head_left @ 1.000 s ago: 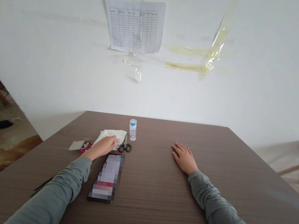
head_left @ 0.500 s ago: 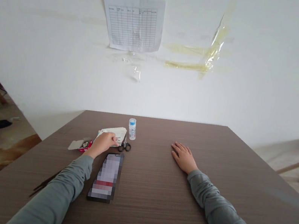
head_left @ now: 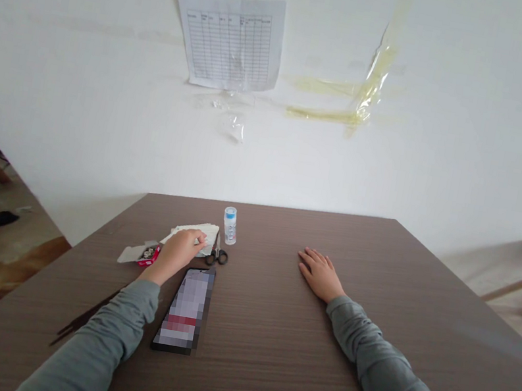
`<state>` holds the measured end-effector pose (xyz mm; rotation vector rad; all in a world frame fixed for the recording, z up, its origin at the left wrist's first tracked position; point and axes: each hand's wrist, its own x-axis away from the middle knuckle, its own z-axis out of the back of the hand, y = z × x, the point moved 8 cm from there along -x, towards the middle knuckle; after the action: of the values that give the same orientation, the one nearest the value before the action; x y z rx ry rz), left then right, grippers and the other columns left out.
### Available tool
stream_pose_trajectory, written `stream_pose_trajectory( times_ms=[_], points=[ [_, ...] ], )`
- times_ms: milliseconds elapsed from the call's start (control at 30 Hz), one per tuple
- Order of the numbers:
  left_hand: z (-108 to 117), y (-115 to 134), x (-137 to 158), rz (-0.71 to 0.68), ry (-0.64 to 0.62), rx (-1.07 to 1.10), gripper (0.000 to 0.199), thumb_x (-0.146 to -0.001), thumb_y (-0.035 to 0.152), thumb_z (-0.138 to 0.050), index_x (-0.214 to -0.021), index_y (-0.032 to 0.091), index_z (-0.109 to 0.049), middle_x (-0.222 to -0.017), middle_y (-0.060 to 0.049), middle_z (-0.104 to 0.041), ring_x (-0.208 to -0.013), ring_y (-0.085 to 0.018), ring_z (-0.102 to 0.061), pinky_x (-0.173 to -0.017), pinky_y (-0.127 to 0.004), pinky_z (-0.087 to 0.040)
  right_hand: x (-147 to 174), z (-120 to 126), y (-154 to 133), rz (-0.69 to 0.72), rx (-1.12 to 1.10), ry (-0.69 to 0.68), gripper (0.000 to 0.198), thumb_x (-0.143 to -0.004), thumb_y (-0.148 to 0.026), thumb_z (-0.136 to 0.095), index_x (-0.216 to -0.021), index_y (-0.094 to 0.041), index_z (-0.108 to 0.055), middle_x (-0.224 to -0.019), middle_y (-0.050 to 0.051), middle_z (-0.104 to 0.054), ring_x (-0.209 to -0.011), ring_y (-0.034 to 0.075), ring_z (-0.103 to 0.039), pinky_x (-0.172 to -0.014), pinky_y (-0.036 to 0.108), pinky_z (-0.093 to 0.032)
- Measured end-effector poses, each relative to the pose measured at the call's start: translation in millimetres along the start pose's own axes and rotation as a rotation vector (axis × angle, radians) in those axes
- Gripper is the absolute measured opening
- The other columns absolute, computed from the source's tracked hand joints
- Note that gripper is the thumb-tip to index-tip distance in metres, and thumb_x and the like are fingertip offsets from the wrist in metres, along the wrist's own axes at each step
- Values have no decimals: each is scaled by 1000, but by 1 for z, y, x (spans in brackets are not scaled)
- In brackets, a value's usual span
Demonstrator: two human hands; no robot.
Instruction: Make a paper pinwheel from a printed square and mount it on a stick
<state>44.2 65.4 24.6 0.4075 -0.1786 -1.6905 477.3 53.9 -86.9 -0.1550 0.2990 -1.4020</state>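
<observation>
My left hand point(head_left: 179, 252) is closed in a pinch over a stack of white paper pieces point(head_left: 212, 230), hiding part of it. Whatever sits between the fingertips is too small to make out. Just right of the stack lies a pair of scissors point(head_left: 222, 257) with black handles, blades pointing away from me. Behind the scissors stands a small clear bottle point(head_left: 230, 229) with a blue cap. My right hand point(head_left: 321, 276) rests flat on the table, fingers stretched out, holding nothing.
A phone point(head_left: 184, 309) with a blurred screen lies near my left forearm. An opened red box point(head_left: 149, 255) of small pieces sits left of my left hand. Dark thin sticks point(head_left: 83, 319) lie by my left sleeve. The brown table point(head_left: 266, 343) meets a white wall bearing a taped paper chart point(head_left: 231, 40).
My left hand has shifted slightly left above the paper stack. The stack's visible top looks whiter and reaches farther left. My right hand stays put.
</observation>
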Motion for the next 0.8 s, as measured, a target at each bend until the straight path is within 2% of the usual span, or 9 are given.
stream_pose_trajectory(
  times_ms=[100, 233, 300, 367, 433, 567, 700, 800],
  points=[
    [2, 9, 11, 8, 15, -6, 19, -106, 26, -79, -88, 29, -83, -149, -13, -99, -147, -43, -91, -134, -51, -66, 0, -1, 1, 3, -3, 4, 60, -131, -36, -54, -186, -30, -77, -202, 14, -63, -192, 41, -55, -159, 70, -41],
    [6, 30, 28, -42, 47, 7, 23, -111, 24, -77, -89, 30, -80, -149, -9, -100, -145, -39, -90, -151, -56, -53, -1, -1, 1, 21, 0, 22, 59, -130, -39, -55, -184, -35, -79, -199, 12, -68, -189, 41, -58, -157, 72, -45],
    [4, 44, 36, -97, 48, 33, 21, -113, 24, -76, -93, 30, -81, -142, -7, -101, -143, -37, -91, -156, -57, -47, -1, -2, 1, 19, 13, 18, 58, -131, -41, -55, -184, -36, -79, -199, 11, -67, -190, 40, -57, -158, 70, -44],
    [0, 56, 44, -111, 39, 71, 17, -112, 24, -77, -98, 30, -83, -131, -5, -102, -139, -36, -91, -156, -57, -48, 0, -1, 1, 12, 20, 6, 59, -132, -39, -53, -185, -35, -77, -201, 11, -65, -191, 39, -56, -159, 68, -42],
    [-10, 71, 52, -139, 9, 113, 17, -112, 23, -78, -97, 30, -83, -132, -5, -102, -140, -36, -91, -155, -57, -48, 1, 0, 0, 8, 17, -4, 60, -132, -37, -51, -187, -31, -76, -203, 13, -63, -192, 40, -55, -160, 69, -41],
    [-43, 104, 71, -223, -73, 197, 19, -113, 24, -79, -96, 30, -82, -134, -8, -101, -141, -37, -90, -146, -59, -58, 2, 2, -2, 7, -4, -2, 60, -131, -34, -53, -186, -30, -77, -202, 14, -62, -192, 41, -55, -160, 70, -41],
    [-81, 133, 87, -293, -174, 264, 20, -110, 19, -79, -95, 31, -81, -128, -10, -100, -132, -36, -93, -154, -63, -50, 3, 3, -1, 3, -7, 5, 59, -131, -34, -56, -185, -32, -78, -201, 13, -64, -192, 40, -56, -159, 68, -43],
    [-105, 144, 93, -297, -241, 294, 21, -106, 15, -82, -94, 32, -79, -123, -10, -98, -127, -36, -93, -157, -64, -47, 3, 2, -1, 11, 6, 7, 60, -131, -34, -54, -186, -33, -77, -201, 12, -64, -191, 40, -57, -159, 69, -43]
  ],
)
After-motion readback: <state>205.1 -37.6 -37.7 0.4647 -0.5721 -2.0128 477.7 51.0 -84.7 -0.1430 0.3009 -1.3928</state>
